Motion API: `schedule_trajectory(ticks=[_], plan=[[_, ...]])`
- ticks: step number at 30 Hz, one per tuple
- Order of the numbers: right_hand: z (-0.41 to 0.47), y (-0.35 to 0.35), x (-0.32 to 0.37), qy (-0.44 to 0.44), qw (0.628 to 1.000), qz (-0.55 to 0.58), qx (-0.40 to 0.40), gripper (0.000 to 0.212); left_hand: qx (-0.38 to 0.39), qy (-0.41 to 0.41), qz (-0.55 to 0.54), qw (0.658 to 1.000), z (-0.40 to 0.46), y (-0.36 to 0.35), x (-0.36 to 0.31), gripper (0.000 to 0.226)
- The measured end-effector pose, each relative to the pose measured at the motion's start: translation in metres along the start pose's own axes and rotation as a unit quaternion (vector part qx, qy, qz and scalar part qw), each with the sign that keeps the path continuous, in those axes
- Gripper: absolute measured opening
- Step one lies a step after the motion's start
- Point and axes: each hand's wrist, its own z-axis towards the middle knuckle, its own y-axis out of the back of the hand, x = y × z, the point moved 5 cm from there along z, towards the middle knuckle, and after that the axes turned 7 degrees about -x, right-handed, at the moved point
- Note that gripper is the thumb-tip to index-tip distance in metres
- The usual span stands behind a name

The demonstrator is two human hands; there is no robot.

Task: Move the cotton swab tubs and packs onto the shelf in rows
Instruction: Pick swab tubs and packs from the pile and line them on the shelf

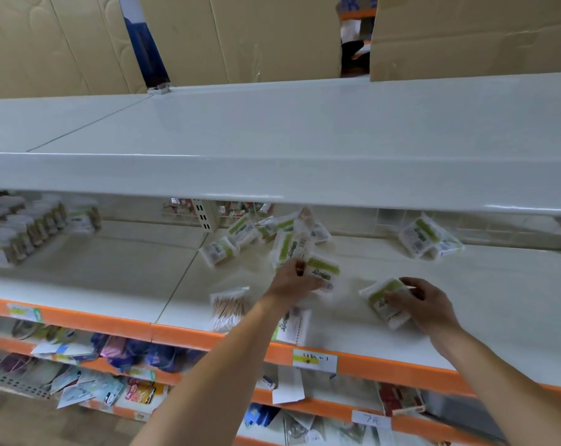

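Observation:
Green-labelled cotton swab packs lie scattered on the white shelf (465, 310) with the orange front edge. My left hand (293, 281) grips one pack (324, 273) near the shelf's middle, close to a loose heap of packs (259, 233) behind it. My right hand (427, 304) holds another pack (383, 300) flat against the shelf. A clear pack of wooden swabs (227, 309) lies near the front edge, left of my left arm. Another pack (293, 326) sits partly under my left forearm. Two more packs (424, 236) rest at the back right.
Rows of stacked swab tubs (21, 230) stand at the shelf's left end. An upper white shelf (272, 140) overhangs it, with cardboard boxes (465, 37) behind. Lower shelves hold mixed packaged goods (111, 352) and price tags (314, 360).

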Motion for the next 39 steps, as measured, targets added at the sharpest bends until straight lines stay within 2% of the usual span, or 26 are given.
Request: schedule_trajectory(ticks=[3,8,13,17,20,24,28,31,36,39], plan=[[0.000,0.000,0.004,0.000,1.000,-0.004,0.010,0.028,-0.036,-0.025,0.023,0.999,-0.006,0.007,-0.018,0.021],[-0.004,-0.014,0.016,-0.006,0.999,0.021,0.036,0.036,-0.071,-0.045,0.055,0.995,-0.011,0.021,-0.038,0.022],[-0.012,-0.033,0.041,0.040,0.997,0.016,0.064,0.038,-0.120,-0.016,0.072,0.990,-0.023,0.040,-0.029,0.043],[-0.017,-0.054,0.061,0.059,0.994,0.019,0.092,0.039,-0.142,0.014,0.040,0.989,-0.036,0.061,-0.017,0.045],[-0.024,-0.075,0.076,0.078,0.990,0.025,0.115,0.037,-0.167,0.027,0.019,0.985,-0.048,0.083,-0.009,0.047],[-0.037,-0.109,0.096,0.104,0.980,0.032,0.169,0.024,-0.208,0.026,-0.006,0.978,-0.066,0.117,0.001,0.047],[-0.053,-0.145,0.112,0.123,0.969,0.022,0.211,0.016,-0.246,0.020,0.019,0.969,-0.076,0.154,0.012,0.039],[-0.067,-0.173,0.122,0.132,0.963,0.017,0.236,0.020,-0.269,0.012,0.030,0.963,-0.084,0.182,0.020,0.039],[-0.094,-0.223,0.137,0.151,0.952,-0.001,0.267,0.021,-0.289,0.008,0.018,0.957,-0.098,0.232,0.041,0.026],[-0.110,-0.255,0.143,0.150,0.948,-0.016,0.280,0.025,-0.297,0.014,0.005,0.955,-0.104,0.264,0.056,0.031]])
